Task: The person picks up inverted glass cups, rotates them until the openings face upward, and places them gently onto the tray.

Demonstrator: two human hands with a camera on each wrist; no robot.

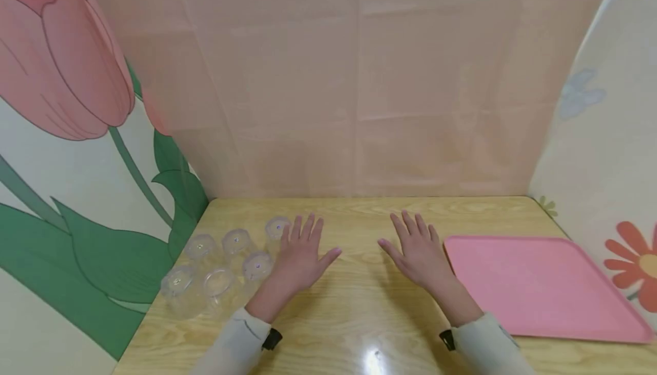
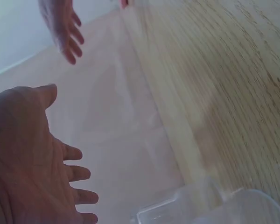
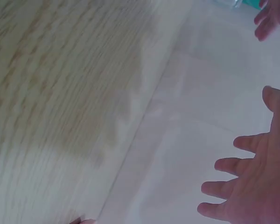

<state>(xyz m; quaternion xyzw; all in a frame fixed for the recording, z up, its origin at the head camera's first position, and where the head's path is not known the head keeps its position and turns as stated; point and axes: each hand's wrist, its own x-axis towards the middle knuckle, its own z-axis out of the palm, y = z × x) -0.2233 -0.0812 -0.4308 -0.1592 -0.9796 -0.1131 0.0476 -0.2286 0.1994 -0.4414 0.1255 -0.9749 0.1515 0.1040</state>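
Observation:
My left hand (image 1: pixel 300 261) is held over the table with its fingers straight and spread, holding nothing. Just left of it stand several clear plastic cups (image 1: pixel 219 285), apparently upside down, in two rough rows; the hand overlaps the nearest ones in the head view. In the left wrist view, parts of the clear cups (image 2: pixel 242 207) show at the bottom edge. My right hand (image 1: pixel 422 256) hovers palm down over the table too, fingers spread and nothing in it. Close to its right lies a flat pink tray (image 1: pixel 544 286) with a low rim.
The wooden table (image 1: pixel 359 306) runs back to a hanging pinkish cloth (image 1: pixel 354 90). A tulip-printed wall (image 1: pixel 67 78) borders the left side, and a flower-printed wall (image 1: pixel 611 153) the right. Both wrists wear dark bands below light sleeves.

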